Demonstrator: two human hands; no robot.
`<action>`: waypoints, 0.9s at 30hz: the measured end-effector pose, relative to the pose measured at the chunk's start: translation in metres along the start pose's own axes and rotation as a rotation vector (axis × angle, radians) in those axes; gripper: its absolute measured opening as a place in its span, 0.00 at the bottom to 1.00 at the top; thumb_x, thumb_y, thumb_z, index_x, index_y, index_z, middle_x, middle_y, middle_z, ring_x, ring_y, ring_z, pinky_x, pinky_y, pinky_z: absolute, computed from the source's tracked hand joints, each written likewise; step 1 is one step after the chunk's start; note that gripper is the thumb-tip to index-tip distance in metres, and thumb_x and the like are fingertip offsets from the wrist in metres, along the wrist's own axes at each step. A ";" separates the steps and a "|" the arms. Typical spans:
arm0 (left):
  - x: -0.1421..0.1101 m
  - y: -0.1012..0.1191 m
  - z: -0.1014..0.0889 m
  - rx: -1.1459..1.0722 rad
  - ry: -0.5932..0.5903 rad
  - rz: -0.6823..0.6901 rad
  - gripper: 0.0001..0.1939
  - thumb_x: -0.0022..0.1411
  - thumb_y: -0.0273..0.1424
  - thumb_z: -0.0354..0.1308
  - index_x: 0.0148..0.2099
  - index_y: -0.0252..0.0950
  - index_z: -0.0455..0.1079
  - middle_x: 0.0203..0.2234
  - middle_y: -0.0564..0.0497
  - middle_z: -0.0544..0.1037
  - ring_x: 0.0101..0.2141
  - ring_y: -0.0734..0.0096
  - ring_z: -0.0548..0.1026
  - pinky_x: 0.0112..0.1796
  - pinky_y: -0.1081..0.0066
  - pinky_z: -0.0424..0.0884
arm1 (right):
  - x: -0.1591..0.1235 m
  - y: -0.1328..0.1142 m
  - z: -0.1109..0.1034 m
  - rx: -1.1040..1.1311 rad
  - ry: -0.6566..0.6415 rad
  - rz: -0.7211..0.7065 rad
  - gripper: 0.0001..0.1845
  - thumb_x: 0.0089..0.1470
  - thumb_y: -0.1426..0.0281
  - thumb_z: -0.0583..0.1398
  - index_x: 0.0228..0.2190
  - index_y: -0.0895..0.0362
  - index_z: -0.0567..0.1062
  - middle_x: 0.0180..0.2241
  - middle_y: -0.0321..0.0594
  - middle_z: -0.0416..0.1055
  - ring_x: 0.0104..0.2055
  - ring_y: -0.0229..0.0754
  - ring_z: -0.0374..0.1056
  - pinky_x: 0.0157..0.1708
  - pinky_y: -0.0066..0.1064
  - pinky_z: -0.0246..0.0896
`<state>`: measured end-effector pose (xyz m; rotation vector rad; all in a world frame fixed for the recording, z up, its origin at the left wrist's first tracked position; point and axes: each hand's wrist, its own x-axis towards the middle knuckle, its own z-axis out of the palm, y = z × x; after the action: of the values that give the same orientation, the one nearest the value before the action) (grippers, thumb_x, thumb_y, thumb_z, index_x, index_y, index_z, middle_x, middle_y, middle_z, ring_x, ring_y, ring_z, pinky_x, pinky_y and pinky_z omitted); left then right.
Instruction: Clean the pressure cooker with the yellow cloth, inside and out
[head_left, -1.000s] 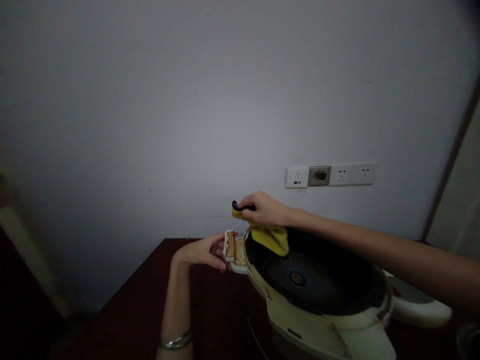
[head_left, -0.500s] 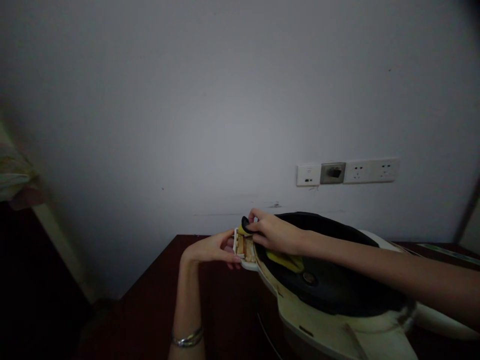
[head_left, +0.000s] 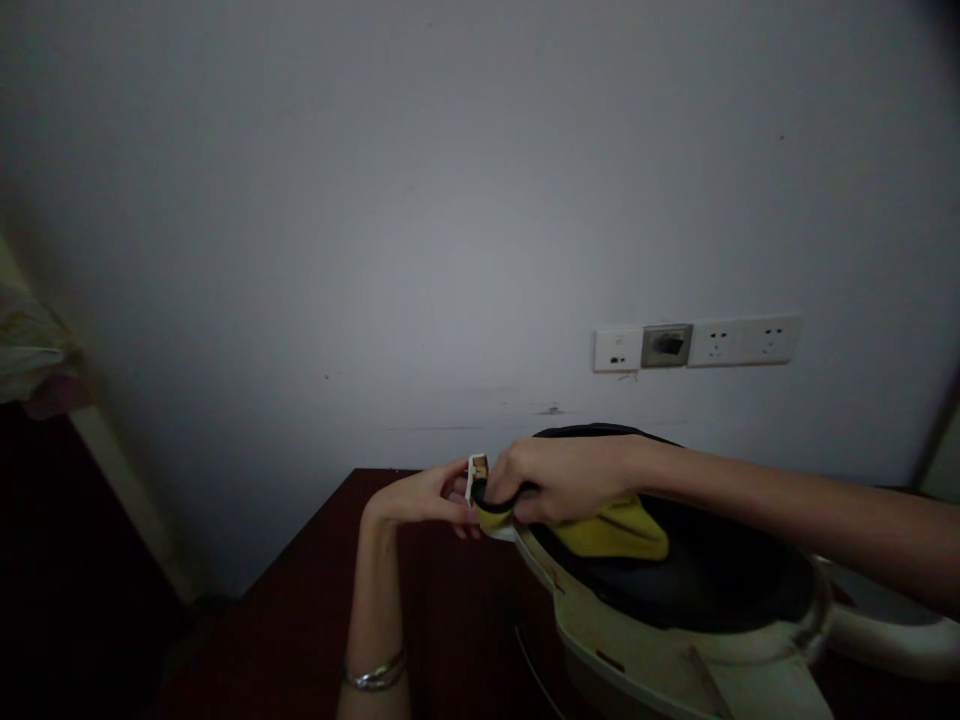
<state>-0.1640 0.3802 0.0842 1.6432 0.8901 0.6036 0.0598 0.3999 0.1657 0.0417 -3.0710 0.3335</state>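
A round, off-white appliance (head_left: 637, 645) with a dark, shallow pan-like inside (head_left: 727, 575) fills the lower right. At its left end a white projecting piece (head_left: 472, 480) with brown stains inside stands upright. My left hand (head_left: 427, 494) holds this piece from the left, thumb in front and fingers behind. My right hand (head_left: 551, 478) reaches across the pan, fingers closed on a yellow cloth (head_left: 619, 530) with a black side. It presses a fold of the cloth into the stained recess, while the rest drapes over the pan's rim. The right fingertips are partly hidden.
The appliance rests on a dark red table (head_left: 315, 600). Behind is a grey wall (head_left: 450, 250) with a row of sockets (head_left: 720, 342). A white handle-like part (head_left: 892, 640) sticks out at right. A thin cord (head_left: 532, 665) lies below. Fabric (head_left: 34, 360) shows at far left.
My right hand has come down and slightly toward me, pressing the cloth over the recess. More of the yellow cloth now spreads over the pan. My left hand has stayed in place.
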 end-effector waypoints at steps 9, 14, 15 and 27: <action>-0.001 0.003 -0.001 0.037 -0.016 -0.008 0.34 0.51 0.32 0.66 0.57 0.33 0.55 0.35 0.44 0.75 0.32 0.68 0.77 0.31 0.72 0.73 | 0.006 0.013 0.014 -0.179 0.120 0.199 0.09 0.47 0.79 0.54 0.30 0.61 0.73 0.29 0.42 0.71 0.30 0.37 0.61 0.31 0.26 0.52; 0.001 0.000 -0.001 0.014 -0.021 0.007 0.34 0.50 0.32 0.66 0.57 0.34 0.55 0.33 0.47 0.75 0.31 0.69 0.77 0.31 0.72 0.73 | 0.002 -0.001 -0.002 0.030 0.027 0.085 0.12 0.48 0.80 0.53 0.32 0.60 0.75 0.28 0.36 0.70 0.27 0.33 0.60 0.30 0.23 0.53; 0.001 0.000 -0.001 0.013 -0.022 0.010 0.34 0.51 0.33 0.66 0.57 0.34 0.56 0.33 0.47 0.75 0.31 0.70 0.77 0.30 0.72 0.73 | 0.003 0.001 -0.006 -0.007 0.059 0.124 0.12 0.49 0.79 0.53 0.33 0.61 0.75 0.28 0.37 0.71 0.28 0.33 0.61 0.31 0.24 0.53; 0.001 0.003 0.002 0.012 0.032 -0.009 0.32 0.48 0.32 0.67 0.53 0.32 0.60 0.31 0.48 0.77 0.30 0.69 0.77 0.30 0.73 0.72 | 0.008 -0.011 0.027 -0.444 0.126 0.150 0.12 0.53 0.76 0.54 0.39 0.63 0.73 0.38 0.50 0.71 0.41 0.46 0.66 0.35 0.33 0.59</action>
<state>-0.1611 0.3789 0.0867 1.6430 0.9258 0.6208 0.0509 0.3833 0.1418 -0.2183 -2.9501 -0.3306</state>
